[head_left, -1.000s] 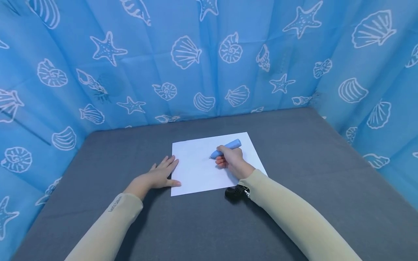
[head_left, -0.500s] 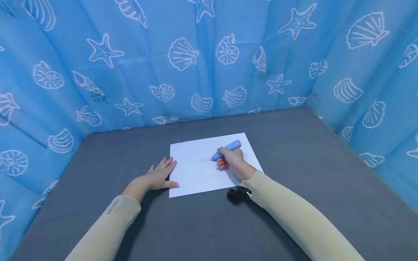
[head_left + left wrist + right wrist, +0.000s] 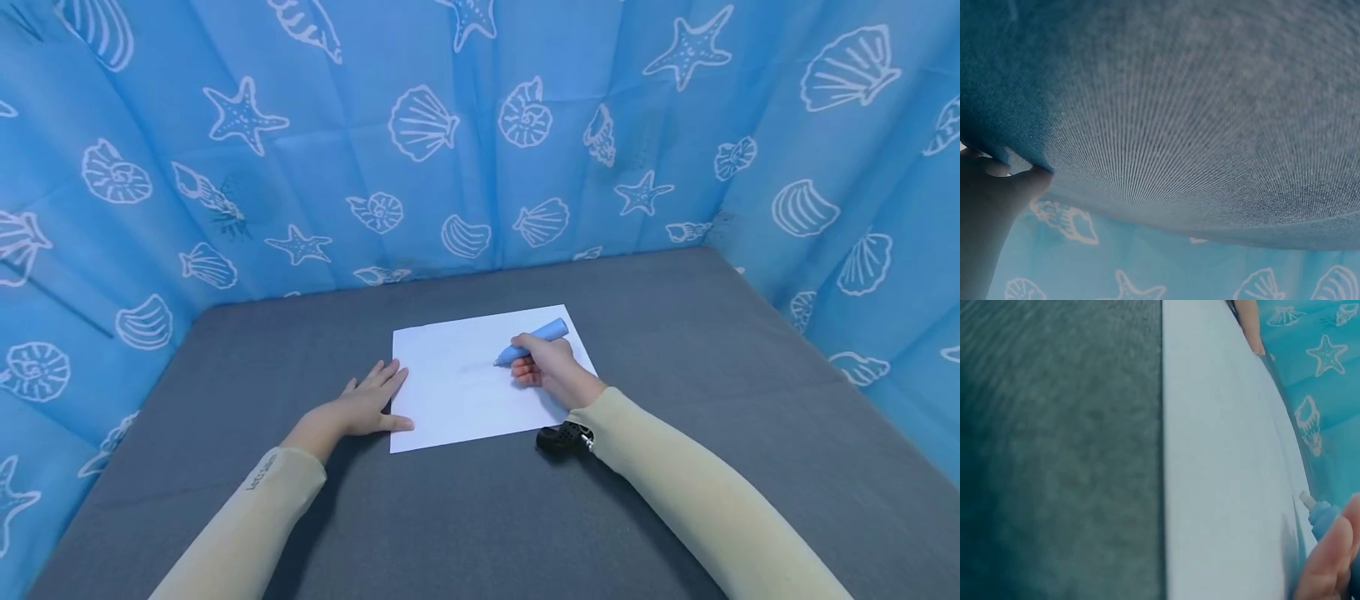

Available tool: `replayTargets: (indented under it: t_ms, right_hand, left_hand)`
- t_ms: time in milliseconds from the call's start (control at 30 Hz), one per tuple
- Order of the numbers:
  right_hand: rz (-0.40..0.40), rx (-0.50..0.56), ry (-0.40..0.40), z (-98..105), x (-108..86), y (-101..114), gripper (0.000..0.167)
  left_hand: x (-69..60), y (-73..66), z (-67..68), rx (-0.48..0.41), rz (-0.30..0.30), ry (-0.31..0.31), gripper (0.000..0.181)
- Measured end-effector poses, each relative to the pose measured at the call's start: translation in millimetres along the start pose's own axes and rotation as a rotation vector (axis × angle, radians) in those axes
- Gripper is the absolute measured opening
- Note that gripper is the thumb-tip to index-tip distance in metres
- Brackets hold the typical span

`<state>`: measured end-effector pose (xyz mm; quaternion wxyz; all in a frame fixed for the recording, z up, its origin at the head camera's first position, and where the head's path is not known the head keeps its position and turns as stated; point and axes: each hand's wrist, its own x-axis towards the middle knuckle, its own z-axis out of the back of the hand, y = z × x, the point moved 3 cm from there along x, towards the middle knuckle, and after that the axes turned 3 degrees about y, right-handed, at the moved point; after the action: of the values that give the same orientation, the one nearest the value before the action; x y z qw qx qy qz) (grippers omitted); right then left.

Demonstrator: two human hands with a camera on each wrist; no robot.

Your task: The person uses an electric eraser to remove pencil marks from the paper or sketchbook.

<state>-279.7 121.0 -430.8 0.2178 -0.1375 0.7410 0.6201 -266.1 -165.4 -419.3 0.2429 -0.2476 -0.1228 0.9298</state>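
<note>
Blue curtain (image 3: 480, 187), printed with white shells and starfish, stands beyond both hands and continues along either side. Grey cloth (image 3: 480, 525) covers the flat surface beneath the hands, extending toward the curtain and outward past each arm. Pale beige sleeves (image 3: 697, 492) cover both forearms; dark lettering marks the left one near its cuff. White paper (image 3: 442, 400) lies flat between the hands, its left edge under the left fingertips and its right portion beneath the right hand.

Left hand (image 3: 363, 408): palm down, fingers spread and extended, the thumb reaching onto the near left corner of the paper and the longer fingers resting at its left edge. Right hand (image 3: 553, 365): raised on its side over the paper, thumb and fingers pinching a blue pen (image 3: 553, 330) in a writing grip. The two hands are well apart.

The pen slants above the right hand, its thick end leaning away to the right and its narrow tip directed toward the left hand. Whether the tip touches the paper cannot be told. A small black object (image 3: 557, 440) with a metallic part sits just below the right wrist, beside the cuff.
</note>
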Motion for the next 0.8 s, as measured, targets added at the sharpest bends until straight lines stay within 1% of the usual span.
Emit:
replayTargets:
  t_ms: [267,600,800]
  right_hand:
    - [0.018,-0.021,-0.035,5,1.4,2,0.019]
    - [0.007,-0.045,-0.013,12,-2.8,4,0.02]
    - [0.01,-0.044,-0.029,17,-3.4,4,0.02]
  left_hand:
    - [1.0,-1.1,0.6,-0.001,0.003,0.003,0.098]
    - [2.2,0.6,0.3,0.003,0.01,0.005,0.098]
    - [1.2,0.8,0.0,-0.004,0.002,0.008,0.098]
